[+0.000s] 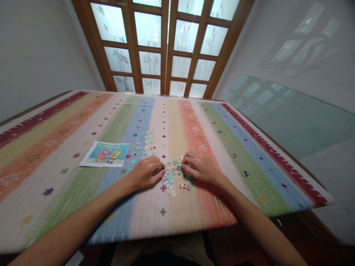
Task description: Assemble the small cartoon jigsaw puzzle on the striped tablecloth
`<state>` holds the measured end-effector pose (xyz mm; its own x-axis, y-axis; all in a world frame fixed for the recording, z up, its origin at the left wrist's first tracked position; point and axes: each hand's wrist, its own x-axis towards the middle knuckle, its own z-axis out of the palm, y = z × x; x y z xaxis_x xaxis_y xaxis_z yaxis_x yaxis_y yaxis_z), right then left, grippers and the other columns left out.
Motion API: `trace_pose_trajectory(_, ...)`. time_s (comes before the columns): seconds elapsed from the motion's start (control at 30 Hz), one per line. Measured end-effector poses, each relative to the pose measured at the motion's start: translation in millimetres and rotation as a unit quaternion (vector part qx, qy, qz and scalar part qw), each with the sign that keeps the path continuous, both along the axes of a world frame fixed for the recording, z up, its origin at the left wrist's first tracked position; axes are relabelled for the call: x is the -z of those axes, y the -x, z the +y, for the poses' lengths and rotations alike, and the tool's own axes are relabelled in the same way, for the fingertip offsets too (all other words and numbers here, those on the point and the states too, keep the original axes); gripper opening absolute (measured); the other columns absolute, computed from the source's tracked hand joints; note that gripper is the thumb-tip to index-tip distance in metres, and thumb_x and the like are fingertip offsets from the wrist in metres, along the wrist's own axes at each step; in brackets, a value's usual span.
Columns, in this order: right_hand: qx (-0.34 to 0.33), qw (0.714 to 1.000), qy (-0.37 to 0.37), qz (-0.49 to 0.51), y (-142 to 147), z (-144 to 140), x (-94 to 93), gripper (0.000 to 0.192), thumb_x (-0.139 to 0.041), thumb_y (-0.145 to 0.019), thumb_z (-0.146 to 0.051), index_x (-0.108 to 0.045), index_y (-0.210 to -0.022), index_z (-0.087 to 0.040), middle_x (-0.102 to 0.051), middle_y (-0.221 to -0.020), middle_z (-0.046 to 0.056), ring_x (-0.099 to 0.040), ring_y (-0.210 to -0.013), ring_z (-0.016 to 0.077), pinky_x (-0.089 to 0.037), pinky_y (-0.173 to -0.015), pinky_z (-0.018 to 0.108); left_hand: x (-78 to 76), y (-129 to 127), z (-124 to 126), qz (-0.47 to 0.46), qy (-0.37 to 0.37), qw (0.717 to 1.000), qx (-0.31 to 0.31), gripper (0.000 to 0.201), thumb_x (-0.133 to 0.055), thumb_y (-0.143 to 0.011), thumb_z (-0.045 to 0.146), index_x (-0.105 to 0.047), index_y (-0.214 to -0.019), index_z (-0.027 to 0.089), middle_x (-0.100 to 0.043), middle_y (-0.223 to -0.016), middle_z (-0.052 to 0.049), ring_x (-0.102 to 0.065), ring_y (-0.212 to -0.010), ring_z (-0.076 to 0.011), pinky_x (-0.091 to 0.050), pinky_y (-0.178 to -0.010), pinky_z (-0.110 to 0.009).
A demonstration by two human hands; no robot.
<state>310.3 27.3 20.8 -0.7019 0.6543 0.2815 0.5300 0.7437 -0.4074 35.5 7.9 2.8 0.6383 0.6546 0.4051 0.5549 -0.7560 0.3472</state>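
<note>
Puzzle pieces [173,176] lie heaped between both hands' loosely curled fingers [159,170], which touch them, gripping none.

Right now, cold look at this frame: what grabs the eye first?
The striped cloth in red, orange, green and blue bands covers the whole table. At its middle, the left hand and right hand rest palm-down either side of a small heap of puzzle pieces, fingertips at its edges. A cartoon reference picture lies flat to the left of the hands, with more loose pieces scattered just beyond it to the right.
</note>
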Motion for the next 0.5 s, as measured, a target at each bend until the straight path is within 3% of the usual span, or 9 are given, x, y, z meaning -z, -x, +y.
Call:
trace_pose_trajectory(0.23, 0.002, 1.0, 0.022, -0.004, 0.5, -2.5, 2.3, 0.012, -0.058, -0.091, -0.02, -0.064, -0.08, -0.02, -0.059, -0.089, 0.007, -0.057, -0.086, 0.0213, -0.047, -0.077, 0.036, -2.8, -1.9, -1.5, -0.009, 0.012, 0.999, 0.03, 0.022, -0.049, -0.1, 0.024, -0.069, -0.093, 0.017, -0.062, -0.077, -0.005, -0.056, -0.074, -0.0185, -0.045, -0.07, -0.032)
trace_pose_trajectory(0.33, 0.019, 1.0, 0.008, -0.001, 2.1, -3.0, 4.8, 0.009, -0.059, -0.093, -0.022, -0.067, -0.089, -0.02, -0.06, -0.092, 0.007, -0.058, -0.089, 0.0219, -0.048, -0.079, 0.036, -3.0, -2.1, -1.9, -0.013, 0.01, 0.999, 0.032, 0.023, -0.049, -0.101, 0.024, -0.07, -0.095, 0.017, -0.062, -0.078, -0.005, -0.056, -0.074, -0.0184, -0.045, -0.069, -0.032)
trace_pose_trajectory(0.5, 0.03, 0.999, -0.029, -0.01, 4.3, -3.4, 9.6, 0.021, -0.052, -0.099, -0.022, -0.071, -0.107, -0.021, -0.06, -0.096, 0.01, -0.056, -0.09, 0.0229, -0.049, -0.08, 0.038, -0.7, -1.3, -1.1, -0.013, 0.012, 1.0, 0.024, 0.021, -0.049, -0.1, 0.024, -0.069, -0.1, 0.017, -0.063, -0.081, -0.005, -0.057, -0.075, -0.0188, -0.046, -0.071, -0.033)
